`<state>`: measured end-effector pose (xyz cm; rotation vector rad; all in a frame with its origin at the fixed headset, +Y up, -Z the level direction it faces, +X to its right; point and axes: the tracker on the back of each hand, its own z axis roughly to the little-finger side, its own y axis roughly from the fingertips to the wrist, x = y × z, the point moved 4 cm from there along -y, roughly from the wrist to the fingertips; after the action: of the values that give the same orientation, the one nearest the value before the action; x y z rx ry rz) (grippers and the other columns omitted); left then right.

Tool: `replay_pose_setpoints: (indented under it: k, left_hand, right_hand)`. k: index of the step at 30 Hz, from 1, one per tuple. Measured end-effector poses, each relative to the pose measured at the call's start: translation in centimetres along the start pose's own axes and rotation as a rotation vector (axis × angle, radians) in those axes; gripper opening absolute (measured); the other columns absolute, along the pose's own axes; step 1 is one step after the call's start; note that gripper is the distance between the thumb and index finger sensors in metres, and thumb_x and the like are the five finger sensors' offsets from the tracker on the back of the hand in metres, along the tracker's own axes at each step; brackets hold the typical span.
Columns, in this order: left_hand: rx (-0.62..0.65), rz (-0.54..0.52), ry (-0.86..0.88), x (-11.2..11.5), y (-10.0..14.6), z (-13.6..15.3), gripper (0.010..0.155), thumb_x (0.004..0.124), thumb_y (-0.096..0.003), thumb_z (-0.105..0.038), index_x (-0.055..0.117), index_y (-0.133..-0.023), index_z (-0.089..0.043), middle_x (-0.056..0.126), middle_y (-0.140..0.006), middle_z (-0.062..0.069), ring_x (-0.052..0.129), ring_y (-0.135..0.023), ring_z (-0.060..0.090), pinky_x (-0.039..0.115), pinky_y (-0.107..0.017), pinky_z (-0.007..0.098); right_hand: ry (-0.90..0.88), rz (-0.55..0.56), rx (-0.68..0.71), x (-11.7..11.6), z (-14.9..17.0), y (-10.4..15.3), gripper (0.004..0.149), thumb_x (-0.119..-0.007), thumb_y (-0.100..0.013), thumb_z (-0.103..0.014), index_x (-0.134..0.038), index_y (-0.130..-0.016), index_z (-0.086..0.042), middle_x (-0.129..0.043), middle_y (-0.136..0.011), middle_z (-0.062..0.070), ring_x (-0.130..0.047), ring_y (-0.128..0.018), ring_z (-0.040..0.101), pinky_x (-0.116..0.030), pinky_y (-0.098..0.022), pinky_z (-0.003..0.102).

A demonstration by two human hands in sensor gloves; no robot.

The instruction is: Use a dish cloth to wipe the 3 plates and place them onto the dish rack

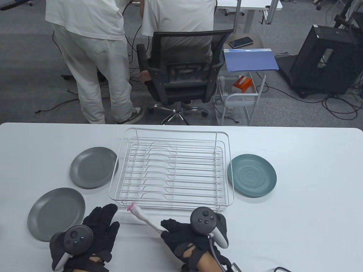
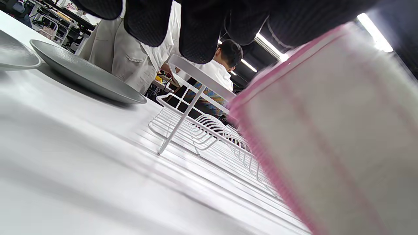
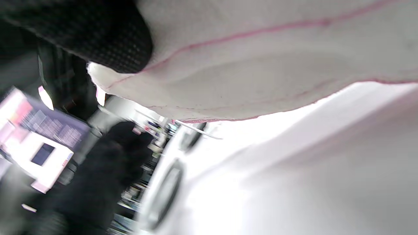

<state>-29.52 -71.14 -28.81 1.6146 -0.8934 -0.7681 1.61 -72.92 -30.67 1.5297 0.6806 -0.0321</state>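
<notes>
Nothing was racked yet: the dish rack [image 1: 173,170] stood empty, two grey plates [image 1: 93,167] at its left and a teal plate [image 1: 251,175] at its right on the tabletop [image 1: 297,221]. The right hand [image 1: 192,238] pinched the dish cloth [image 1: 144,217]; the left hand [image 1: 93,235] lay flat, holding nothing.

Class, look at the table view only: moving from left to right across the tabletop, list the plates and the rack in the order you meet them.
Near grey plate → far grey plate → dish rack → teal plate.
</notes>
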Motion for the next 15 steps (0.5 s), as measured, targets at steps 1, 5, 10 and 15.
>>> replay_pose_setpoints:
  k: [1,5,10,15]
  left_hand:
    - [0.0,0.008,-0.002,0.2,0.0,0.0,0.059,0.065,-0.0553,-0.05,0.048,-0.109,-0.032,0.062,-0.115,0.009,0.055,-0.106,0.048,0.044,-0.072,0.068]
    - [0.001,0.041,-0.035,0.8,-0.5,-0.4,0.061,0.066,-0.0555,-0.051,0.047,-0.11,-0.032,0.061,-0.116,0.008,0.054,-0.106,0.047,0.043,-0.073,0.067]
    - [0.001,0.066,-0.052,1.4,-0.6,-0.5,0.062,0.067,-0.0554,-0.052,0.044,-0.11,-0.033,0.058,-0.117,0.008,0.054,-0.107,0.047,0.044,-0.073,0.067]
    - [-0.014,0.07,-0.044,1.6,-0.5,-0.1,0.061,0.067,-0.0553,-0.051,0.047,-0.11,-0.032,0.06,-0.116,0.009,0.055,-0.106,0.047,0.044,-0.072,0.067]
  right_hand:
    - [-0.08,0.0,0.022,0.5,-0.1,0.4,0.055,-0.079,-0.048,-0.04,-0.075,-0.089,-0.003,-0.069,-0.091,0.026,-0.066,-0.081,0.051,-0.046,-0.06,0.066]
    - [-0.262,0.08,0.091,1.8,0.6,2.2,0.056,-0.078,-0.048,-0.041,-0.075,-0.089,-0.002,-0.07,-0.09,0.027,-0.07,-0.079,0.052,-0.049,-0.059,0.067]
    - [-0.499,0.016,0.094,1.3,1.3,1.7,0.057,-0.078,-0.05,-0.041,-0.074,-0.089,0.0,-0.071,-0.088,0.029,-0.071,-0.077,0.053,-0.049,-0.059,0.068]
    - [-0.636,0.028,0.112,1.3,1.8,1.6,0.057,-0.078,-0.05,-0.041,-0.074,-0.089,0.0,-0.071,-0.088,0.029,-0.07,-0.078,0.053,-0.049,-0.059,0.068]
